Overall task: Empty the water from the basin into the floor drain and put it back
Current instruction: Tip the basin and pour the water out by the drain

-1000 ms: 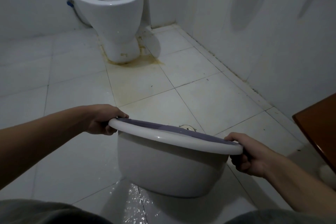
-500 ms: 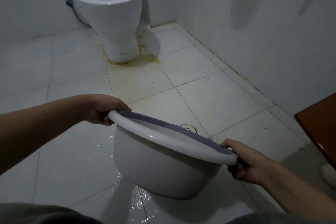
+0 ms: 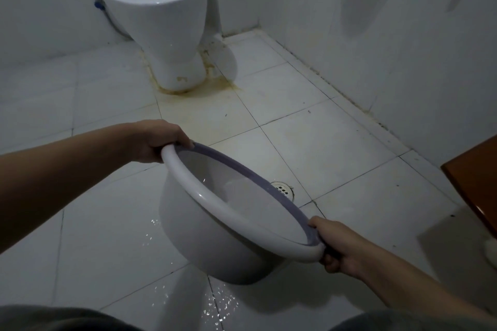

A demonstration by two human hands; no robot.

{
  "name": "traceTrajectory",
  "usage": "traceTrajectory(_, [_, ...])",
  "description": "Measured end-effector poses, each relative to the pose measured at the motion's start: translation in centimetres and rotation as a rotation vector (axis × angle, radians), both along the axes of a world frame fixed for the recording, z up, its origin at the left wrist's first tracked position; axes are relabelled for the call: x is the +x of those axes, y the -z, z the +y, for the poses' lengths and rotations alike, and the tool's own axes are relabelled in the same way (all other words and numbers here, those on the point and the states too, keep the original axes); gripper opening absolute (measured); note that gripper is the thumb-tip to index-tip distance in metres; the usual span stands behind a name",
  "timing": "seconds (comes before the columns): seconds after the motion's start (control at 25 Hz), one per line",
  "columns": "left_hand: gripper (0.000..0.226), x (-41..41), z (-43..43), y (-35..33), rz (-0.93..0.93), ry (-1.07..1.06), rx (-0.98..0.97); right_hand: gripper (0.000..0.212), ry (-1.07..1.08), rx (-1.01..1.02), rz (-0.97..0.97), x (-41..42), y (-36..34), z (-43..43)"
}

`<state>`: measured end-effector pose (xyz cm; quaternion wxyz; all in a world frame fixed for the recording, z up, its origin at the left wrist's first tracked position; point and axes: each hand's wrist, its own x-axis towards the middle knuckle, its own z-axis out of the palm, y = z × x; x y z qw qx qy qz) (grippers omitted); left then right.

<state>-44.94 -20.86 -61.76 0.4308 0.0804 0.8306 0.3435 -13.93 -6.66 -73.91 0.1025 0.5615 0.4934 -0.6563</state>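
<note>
I hold a white basin [image 3: 215, 244] with a purple inner rim above the tiled floor, tilted so its left side is higher and its opening faces forward right. My left hand [image 3: 156, 142] grips the upper left rim. My right hand [image 3: 336, 247] grips the lower right rim. Just beyond the far rim, a round metal floor drain [image 3: 282, 188] sits in the tiles, partly hidden by the basin. Little or no water shows inside the basin.
A white toilet [image 3: 164, 19] stands at the back against the wall. The white wall [image 3: 376, 48] runs along the right. A brown wooden edge [image 3: 476, 185] juts in at far right. Wet drops glisten on the floor tiles [image 3: 215, 303] below the basin.
The basin has tipped further, its left side rising and its right side dropping, so its inside now shows. Both hands kept their grip and followed the rim.
</note>
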Motion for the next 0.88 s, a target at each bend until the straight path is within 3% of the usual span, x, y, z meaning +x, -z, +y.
traceTrajectory(0.32, [0.032, 0.7, 0.7, -0.6, 0.084, -0.053, 0.063, 0.025, -0.070, 0.104, -0.036, -1.1, 1.9, -0.6])
traceTrajectory(0.76, [0.011, 1.3, 1.3, -1.7, 0.133, -0.041, 0.084, 0.034, -0.139, 0.051, -0.036, -2.2, 2.8, -2.0])
traceTrajectory(0.88, [0.023, 1.3, 1.2, -1.5, 0.153, -0.058, 0.117, 0.032, -0.153, 0.042, -0.022, -2.5, 3.1, -2.1])
